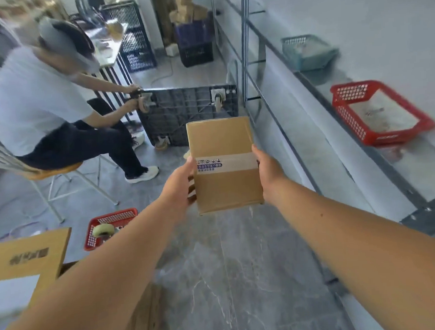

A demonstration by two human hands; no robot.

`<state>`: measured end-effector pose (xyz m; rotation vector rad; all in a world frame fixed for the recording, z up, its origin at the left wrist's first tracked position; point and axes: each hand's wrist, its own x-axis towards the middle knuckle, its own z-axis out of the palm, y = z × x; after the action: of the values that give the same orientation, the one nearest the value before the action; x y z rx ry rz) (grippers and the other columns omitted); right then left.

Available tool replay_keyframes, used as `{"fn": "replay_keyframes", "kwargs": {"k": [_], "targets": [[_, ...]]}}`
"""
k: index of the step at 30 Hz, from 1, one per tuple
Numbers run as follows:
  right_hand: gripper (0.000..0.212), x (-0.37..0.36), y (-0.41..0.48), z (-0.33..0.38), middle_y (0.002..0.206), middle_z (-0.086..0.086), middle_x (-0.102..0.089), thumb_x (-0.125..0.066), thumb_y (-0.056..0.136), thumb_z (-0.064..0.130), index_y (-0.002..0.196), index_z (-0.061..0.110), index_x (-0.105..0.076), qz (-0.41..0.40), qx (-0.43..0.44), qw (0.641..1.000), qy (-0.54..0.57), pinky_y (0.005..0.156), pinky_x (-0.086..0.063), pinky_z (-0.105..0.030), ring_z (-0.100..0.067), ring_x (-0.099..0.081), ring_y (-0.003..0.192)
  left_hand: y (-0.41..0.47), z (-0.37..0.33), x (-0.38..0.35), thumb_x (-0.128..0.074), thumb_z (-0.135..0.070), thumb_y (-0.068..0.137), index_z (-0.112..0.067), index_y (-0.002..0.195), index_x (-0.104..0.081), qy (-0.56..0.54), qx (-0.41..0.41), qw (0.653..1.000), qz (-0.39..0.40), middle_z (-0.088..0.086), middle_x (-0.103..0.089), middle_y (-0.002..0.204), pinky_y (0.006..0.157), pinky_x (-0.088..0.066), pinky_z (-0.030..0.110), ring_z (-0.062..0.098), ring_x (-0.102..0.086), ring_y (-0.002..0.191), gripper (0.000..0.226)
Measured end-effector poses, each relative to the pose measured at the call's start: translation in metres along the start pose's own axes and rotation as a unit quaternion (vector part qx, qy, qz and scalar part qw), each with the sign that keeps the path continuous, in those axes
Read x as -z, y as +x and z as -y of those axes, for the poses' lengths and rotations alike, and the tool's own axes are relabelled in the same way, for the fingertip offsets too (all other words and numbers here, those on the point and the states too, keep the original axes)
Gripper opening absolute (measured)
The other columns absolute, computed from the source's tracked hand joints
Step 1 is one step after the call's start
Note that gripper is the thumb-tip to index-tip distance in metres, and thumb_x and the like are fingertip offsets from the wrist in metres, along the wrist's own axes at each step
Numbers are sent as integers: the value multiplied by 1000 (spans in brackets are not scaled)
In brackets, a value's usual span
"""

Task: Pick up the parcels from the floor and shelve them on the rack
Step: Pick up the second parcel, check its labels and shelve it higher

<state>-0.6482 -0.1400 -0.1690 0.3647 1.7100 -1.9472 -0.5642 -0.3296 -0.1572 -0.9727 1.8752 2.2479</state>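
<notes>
Hands hold the flat brown cardboard parcel with a tape band (224, 164) in the air above the floor: left hand (179, 184) and right hand (267, 174) closed on its sides. Carrying step; next, turn right to the grey metal rack (311, 139).

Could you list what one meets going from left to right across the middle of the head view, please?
Seated person → upturned black wheeled dolly → cardboard parcel held between left hand and right hand → rack → red basket on its shelf.
</notes>
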Motion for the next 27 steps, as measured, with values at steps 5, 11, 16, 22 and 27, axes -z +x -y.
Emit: {"fn": "replay_keyframes", "kwargs": {"k": [5, 11, 16, 22, 27], "targets": [[70, -29, -46, 95, 156, -8, -57, -52, 97, 68, 153, 25, -56, 21, 72, 997, -17, 124, -36, -59, -36, -51, 146, -45, -93, -1, -54, -57, 104, -26, 115, -77, 30, -107, 993, -31, -3, -81, 113, 98, -58, 46, 25, -74, 111, 41], [62, -52, -108, 189, 144, -11, -66, -54, 102, 60, 148, 20, -61, 25, 187, 981, -35, 115, -49, -56, -36, -62, 131, -104, -193, 3, -52, -66, 102, -24, 123, -74, 31, -208, 976, -57, 1, -79, 119, 99, -59, 49, 26, -73, 112, 52], [55, -66, -157, 243, 139, -20, -67, -53, 106, 54, 141, 13, -63, 51, 250, 965, -57, 114, -49, -59, -39, -64, 127, -140, -246, 9, -55, -60, 103, -25, 92, -78, -44, -229, 972, -40, -9, -80, 71, 62, -58, 31, 12, -76, 62, 43], [47, -74, -212, 305, 129, -12, -74, -54, 107, 51, 132, 14, -68, 82, 314, 945, -51, 99, -57, -46, -33, -70, 118, -195, -308, 10, -51, -57, 106, -25, 102, -76, -41, -274, 960, -30, 0, -75, 101, 86, -58, 44, 22, -71, 91, 41], [35, -77, -256, 350, 118, -6, -77, -54, 105, 55, 103, 25, -73, 79, 362, 926, -65, 103, -54, -49, -32, -70, 116, -238, -354, 5, -47, -57, 108, -24, 106, -76, -37, -331, 943, -25, 3, -78, 105, 89, -59, 47, 26, -73, 96, 44]]}}
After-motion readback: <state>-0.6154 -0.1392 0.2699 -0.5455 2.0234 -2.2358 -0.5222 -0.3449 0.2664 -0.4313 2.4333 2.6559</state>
